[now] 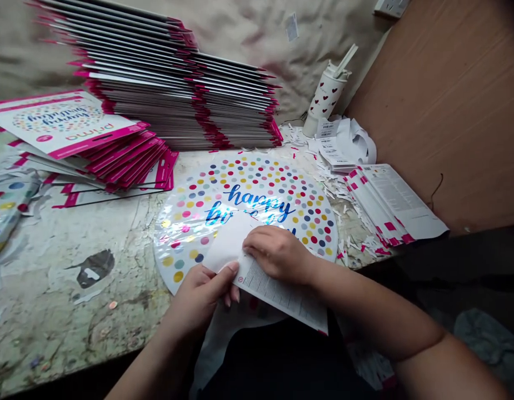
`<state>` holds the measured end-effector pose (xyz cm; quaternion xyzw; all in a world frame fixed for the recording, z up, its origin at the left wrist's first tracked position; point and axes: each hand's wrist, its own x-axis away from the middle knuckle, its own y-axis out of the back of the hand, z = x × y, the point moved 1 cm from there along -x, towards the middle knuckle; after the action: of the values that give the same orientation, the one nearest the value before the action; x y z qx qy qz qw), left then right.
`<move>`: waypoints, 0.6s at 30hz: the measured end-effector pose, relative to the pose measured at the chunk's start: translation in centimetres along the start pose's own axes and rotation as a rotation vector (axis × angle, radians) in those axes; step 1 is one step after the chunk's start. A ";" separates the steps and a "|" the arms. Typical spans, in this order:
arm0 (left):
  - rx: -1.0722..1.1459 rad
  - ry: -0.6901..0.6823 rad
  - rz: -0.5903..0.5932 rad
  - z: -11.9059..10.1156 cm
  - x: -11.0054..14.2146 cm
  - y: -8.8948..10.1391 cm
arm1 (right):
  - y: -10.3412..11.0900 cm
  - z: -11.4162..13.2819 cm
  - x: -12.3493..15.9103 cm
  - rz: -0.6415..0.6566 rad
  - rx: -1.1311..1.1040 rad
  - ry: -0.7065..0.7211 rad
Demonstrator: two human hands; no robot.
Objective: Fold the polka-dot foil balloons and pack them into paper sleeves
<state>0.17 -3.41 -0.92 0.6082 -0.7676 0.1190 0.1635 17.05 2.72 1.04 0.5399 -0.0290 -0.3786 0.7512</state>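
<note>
My left hand (pixel 213 286) pinches the near left edge of a white printed card sleeve (pixel 277 291), thumb on top. Over the same card, my right hand (pixel 279 253) has its fingers curled together against the upper side; whatever they pinch there is hidden. Small print covers the card's right part, while its left part is plain white. Beneath both hands lies a round, shiny plastic-wrapped disc (pixel 257 175) with coloured dots and blue "happy birthday" lettering, partly covered by the card and overhanging the table's front edge.
Tall stacks of pink-edged flat packs (pixel 156 100) stand at the back. More printed packs (pixel 85 139) lie fanned at left. On the right are folded cards (pixel 394 205), a label roll (pixel 348 144), a heart-patterned tumbler (pixel 325 97) and paper scraps. A brown panel (pixel 448 111) bounds the right side.
</note>
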 end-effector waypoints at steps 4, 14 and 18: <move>0.029 0.054 -0.041 -0.5 0.2 0.0 | 0.8 0.3 0.3 0.096 0.010 0.052; 0.028 0.098 -0.110 -0.8 0.1 -0.6 | 1.8 1.5 -0.3 0.071 0.480 0.035; 0.076 0.087 -0.176 -0.2 0.2 1.0 | 7.5 -4.0 3.5 0.069 0.707 -0.608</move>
<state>-0.82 -3.29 -0.60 0.6733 -0.6983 0.1597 0.1832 25.41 4.73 4.37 0.6258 -0.3930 -0.4614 0.4908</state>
